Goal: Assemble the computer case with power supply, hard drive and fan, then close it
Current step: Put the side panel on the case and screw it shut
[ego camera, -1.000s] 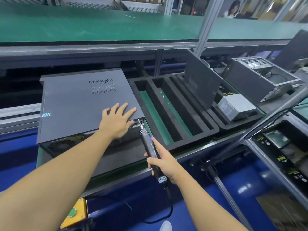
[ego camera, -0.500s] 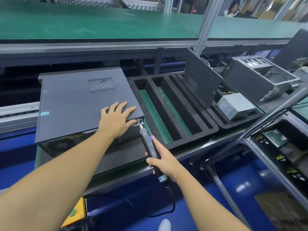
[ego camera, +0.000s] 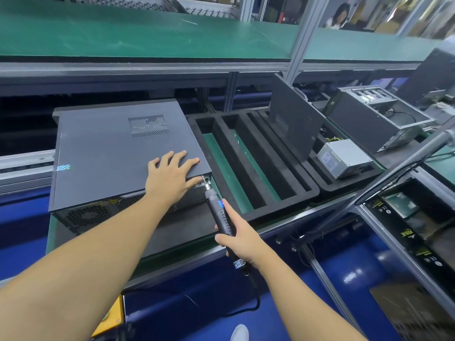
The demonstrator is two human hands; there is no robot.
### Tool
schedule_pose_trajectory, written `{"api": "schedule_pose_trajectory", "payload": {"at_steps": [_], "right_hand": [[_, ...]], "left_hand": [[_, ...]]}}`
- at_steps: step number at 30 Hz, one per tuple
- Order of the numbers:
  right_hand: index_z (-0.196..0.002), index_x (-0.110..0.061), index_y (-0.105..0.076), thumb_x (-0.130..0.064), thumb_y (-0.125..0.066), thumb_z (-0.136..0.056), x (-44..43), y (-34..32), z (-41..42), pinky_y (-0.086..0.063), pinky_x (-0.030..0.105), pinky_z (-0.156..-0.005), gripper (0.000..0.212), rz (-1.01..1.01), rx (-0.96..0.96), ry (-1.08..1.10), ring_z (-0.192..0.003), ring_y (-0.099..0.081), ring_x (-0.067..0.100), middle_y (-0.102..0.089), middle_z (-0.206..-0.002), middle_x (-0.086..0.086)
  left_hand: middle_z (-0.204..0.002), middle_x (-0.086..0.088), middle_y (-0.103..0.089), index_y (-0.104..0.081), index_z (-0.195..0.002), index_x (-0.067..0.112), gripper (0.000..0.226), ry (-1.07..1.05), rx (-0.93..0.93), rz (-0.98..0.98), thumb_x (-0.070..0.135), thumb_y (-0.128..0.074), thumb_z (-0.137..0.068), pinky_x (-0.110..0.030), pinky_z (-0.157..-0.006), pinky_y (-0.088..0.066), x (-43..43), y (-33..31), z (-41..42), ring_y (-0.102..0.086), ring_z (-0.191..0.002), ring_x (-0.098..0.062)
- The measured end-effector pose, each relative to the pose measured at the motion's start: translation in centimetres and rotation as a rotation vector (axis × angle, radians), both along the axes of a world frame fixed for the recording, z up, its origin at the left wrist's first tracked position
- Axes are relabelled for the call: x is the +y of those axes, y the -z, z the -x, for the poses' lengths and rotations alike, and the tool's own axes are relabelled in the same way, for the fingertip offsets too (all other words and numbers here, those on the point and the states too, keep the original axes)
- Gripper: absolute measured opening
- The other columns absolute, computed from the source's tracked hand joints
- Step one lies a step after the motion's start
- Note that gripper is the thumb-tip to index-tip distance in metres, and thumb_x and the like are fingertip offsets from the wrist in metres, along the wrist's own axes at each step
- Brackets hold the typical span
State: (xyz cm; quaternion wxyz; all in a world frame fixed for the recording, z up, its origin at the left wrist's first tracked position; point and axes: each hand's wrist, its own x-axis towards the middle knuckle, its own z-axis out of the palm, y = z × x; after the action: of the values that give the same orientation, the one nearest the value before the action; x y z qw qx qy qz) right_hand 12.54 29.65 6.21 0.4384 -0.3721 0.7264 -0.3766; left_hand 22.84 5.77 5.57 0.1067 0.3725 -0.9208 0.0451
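A dark grey computer case [ego camera: 110, 153] lies flat on the conveyor with its side panel on top, vent holes toward the back. My left hand [ego camera: 170, 178] presses flat on the panel's near right corner, fingers spread. My right hand [ego camera: 240, 238] grips a black electric screwdriver [ego camera: 219, 212]. The screwdriver's bit touches the rear face of the case just under that corner, right beside my left thumb. The screw itself is too small to make out.
A black foam tray [ego camera: 248, 173] with long slots lies right of the case. A loose side panel [ego camera: 293, 119] leans upright in it, and a grey power supply [ego camera: 344, 157] sits beyond. An open second case [ego camera: 379, 114] stands at the far right. A green shelf [ego camera: 147, 33] runs above.
The screwdriver's tip has moved up to the case's rear edge under the panel corner. My left hand stays pressed on the panel.
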Motion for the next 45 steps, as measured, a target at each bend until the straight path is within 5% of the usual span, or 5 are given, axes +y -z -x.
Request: {"api": "schedule_pose_trajectory", "payload": {"at_steps": [4,9,38,42,45], "right_hand": [[-0.156,-0.055,-0.016,-0.028,-0.068,-0.086,-0.3,-0.2,0.3,-0.059,0.037,-0.091,0.091,-0.005,-0.021,0.011,-0.099,-0.067,0.014,-0.067,-0.117,-0.01],[-0.156,-0.054,-0.022,-0.027,-0.072,-0.084,-0.5,0.1,0.1,-0.059,0.033,-0.071,0.092,0.049,-0.182,0.04,-0.079,-0.065,0.011,-0.072,-0.109,-0.009],[-0.151,-0.059,-0.027,-0.027,-0.073,-0.078,-0.6,0.8,-0.1,-0.06,0.036,-0.07,0.092,0.074,-0.224,0.07,-0.078,-0.064,0.013,-0.071,-0.108,-0.003],[-0.147,-0.064,-0.029,-0.027,-0.073,-0.077,-0.5,1.0,-0.1,-0.06,0.037,-0.069,0.09,0.091,-0.229,0.061,-0.077,-0.063,0.013,-0.07,-0.109,-0.002],[-0.151,-0.059,-0.028,-0.025,-0.072,-0.078,-0.2,1.1,0.1,-0.059,0.036,-0.068,0.091,0.094,-0.221,0.058,-0.076,-0.063,0.012,-0.07,-0.11,-0.002]], "left_hand": [[-0.157,0.006,-0.033,-0.029,-0.144,0.05,0.069,0.003,0.0,-0.007,0.077,-0.005,-0.084,-0.047,-0.107,-0.029,0.0,-0.1,0.0,-0.03,-0.143,-0.024],[-0.158,0.006,-0.031,-0.029,-0.144,0.049,0.06,0.018,-0.015,-0.01,0.075,-0.026,-0.09,-0.048,-0.107,-0.028,-0.2,0.1,-0.1,-0.028,-0.144,-0.024],[-0.159,0.006,-0.029,-0.028,-0.146,0.049,0.061,0.037,-0.029,-0.037,0.074,-0.031,-0.091,-0.048,-0.11,-0.027,-0.1,-0.3,-0.3,-0.026,-0.145,-0.024],[-0.13,0.003,-0.05,-0.059,-0.121,0.029,0.038,0.166,0.264,-0.022,0.043,-0.061,-0.086,-0.041,-0.094,-0.037,0.8,-0.4,-1.2,-0.049,-0.119,-0.024],[-0.09,0.004,-0.056,-0.058,-0.09,0.018,0.007,0.203,0.525,-0.076,0.021,-0.061,-0.085,-0.038,-0.071,-0.043,2.8,0.0,-1.9,-0.054,-0.081,-0.023]]}}
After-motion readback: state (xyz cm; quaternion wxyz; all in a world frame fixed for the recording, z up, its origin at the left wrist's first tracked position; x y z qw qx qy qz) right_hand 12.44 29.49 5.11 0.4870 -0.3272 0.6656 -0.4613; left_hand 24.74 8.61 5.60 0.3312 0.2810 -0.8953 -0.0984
